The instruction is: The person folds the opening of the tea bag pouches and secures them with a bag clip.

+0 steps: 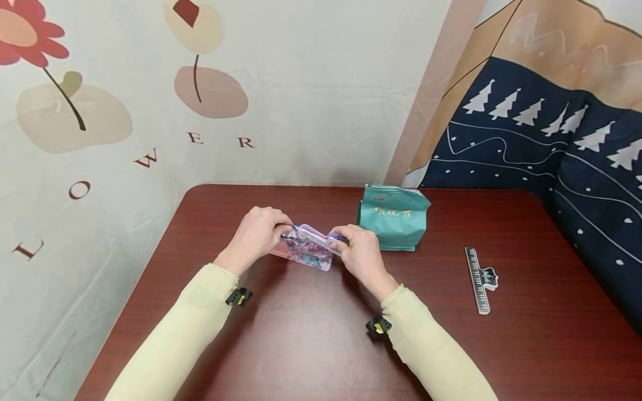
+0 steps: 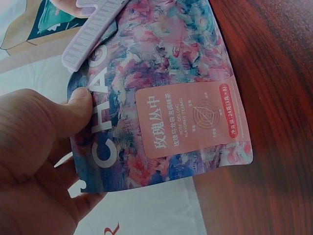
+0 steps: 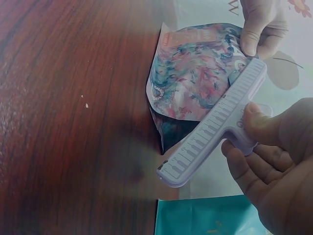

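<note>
A flat tea pouch (image 1: 307,255) with a pink, blue and purple painted pattern is raised over the table. My left hand (image 1: 257,233) pinches its top corner, with the thumb (image 2: 80,105) on the printed face beside the large white letters. In my right hand (image 1: 362,253) is a lilac sealing clip (image 3: 215,129) with a piano-key print, pinched by its handle between thumb and fingers. The clip's long bar lies slantwise across the pouch's top edge; one end overlaps the pouch near my left fingers, and the other sticks out past its side.
A teal bag (image 1: 395,220) with gold lettering stands upright at the back of the table, just beyond my right hand. Farther right, a black-and-white piano-key clip (image 1: 477,281) lies on the dark red wooden table (image 1: 301,345). Printed cloth (image 1: 321,100) hangs behind the table.
</note>
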A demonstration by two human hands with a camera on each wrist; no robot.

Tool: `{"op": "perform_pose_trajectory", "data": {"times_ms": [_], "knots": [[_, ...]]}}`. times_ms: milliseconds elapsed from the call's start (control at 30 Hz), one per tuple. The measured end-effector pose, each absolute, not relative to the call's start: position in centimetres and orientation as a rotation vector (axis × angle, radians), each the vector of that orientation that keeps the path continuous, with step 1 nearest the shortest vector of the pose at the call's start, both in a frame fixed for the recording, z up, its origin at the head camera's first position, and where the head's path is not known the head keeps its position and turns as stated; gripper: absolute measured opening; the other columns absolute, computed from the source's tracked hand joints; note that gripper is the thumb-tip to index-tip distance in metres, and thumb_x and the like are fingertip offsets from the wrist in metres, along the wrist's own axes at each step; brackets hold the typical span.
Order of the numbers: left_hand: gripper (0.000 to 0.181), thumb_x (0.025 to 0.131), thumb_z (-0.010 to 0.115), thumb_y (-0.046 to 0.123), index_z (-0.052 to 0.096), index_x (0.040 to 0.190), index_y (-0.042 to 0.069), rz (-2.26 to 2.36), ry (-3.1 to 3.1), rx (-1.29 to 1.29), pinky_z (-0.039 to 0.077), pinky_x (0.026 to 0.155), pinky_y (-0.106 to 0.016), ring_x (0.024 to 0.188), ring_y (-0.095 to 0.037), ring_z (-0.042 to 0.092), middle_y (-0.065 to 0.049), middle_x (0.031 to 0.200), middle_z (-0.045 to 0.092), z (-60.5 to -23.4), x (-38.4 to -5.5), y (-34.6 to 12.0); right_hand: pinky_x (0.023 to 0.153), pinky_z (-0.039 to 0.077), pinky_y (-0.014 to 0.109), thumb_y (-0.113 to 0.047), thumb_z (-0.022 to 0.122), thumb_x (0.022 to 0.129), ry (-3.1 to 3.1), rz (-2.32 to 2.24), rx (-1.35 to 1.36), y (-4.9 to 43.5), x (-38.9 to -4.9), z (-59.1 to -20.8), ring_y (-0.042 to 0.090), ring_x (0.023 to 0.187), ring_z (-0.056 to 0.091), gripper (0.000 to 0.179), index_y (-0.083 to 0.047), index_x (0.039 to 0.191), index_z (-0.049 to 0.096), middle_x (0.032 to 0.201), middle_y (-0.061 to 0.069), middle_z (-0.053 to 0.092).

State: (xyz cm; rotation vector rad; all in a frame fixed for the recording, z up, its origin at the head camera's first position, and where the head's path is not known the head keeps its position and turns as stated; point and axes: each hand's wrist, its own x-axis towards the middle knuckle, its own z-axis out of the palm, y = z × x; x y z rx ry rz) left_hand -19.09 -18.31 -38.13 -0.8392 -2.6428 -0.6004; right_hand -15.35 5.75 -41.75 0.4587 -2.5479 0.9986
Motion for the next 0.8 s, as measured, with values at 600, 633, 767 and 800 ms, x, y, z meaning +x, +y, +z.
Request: {"op": "perform_pose_trajectory", "data": {"times_ms": [600,633,767,800], "knots": [[0.004,0.086,0.080,0.002,0.081,0.086,0.006,-0.603,-2.624,-0.847,0.056,0.069,-0.046,0.074,-0.027,0.072,-0.006,0.080,0.076,-38.08,-19.10,-18.24,0.072,0.058,0.042,-0.009,0.085,0.082,-2.512,0.974,0.496,5.88,-15.46,-41.96,0.024,0.082,0.073,0.014,-0.008,0.095,0.080,0.088,0.006,0.076],[0.004,0.086,0.080,0.002,0.081,0.086,0.006,-0.602,-2.622,-0.847,0.056,0.068,-0.046,0.074,-0.027,0.071,-0.005,0.080,0.076,-38.08,-19.10,-18.24,0.072,0.058,0.042,-0.009,0.085,0.082,-2.511,0.977,0.496,5.88,-15.46,-41.94,0.024,0.081,0.073,0.014,-0.008,0.095,0.080,0.088,0.006,0.076],[0.004,0.086,0.080,0.002,0.081,0.085,0.006,-0.596,-2.617,-0.854,0.056,0.068,-0.046,0.073,-0.028,0.071,-0.005,0.079,0.076,-38.05,-19.13,-18.22,0.072,0.058,0.042,-0.009,0.085,0.082,-2.509,0.983,0.491,5.91,-15.45,-41.91,0.024,0.081,0.073,0.014,-0.008,0.095,0.080,0.088,0.006,0.076],[0.004,0.086,0.080,0.002,0.081,0.085,0.006,-0.594,-2.618,-0.855,0.056,0.068,-0.046,0.073,-0.027,0.071,-0.005,0.079,0.076,-38.04,-19.13,-18.22,0.072,0.058,0.042,-0.009,0.085,0.082,-2.510,0.983,0.489,5.91,-15.46,-41.91,0.024,0.082,0.073,0.014,-0.008,0.095,0.080,0.088,0.006,0.076]]}}
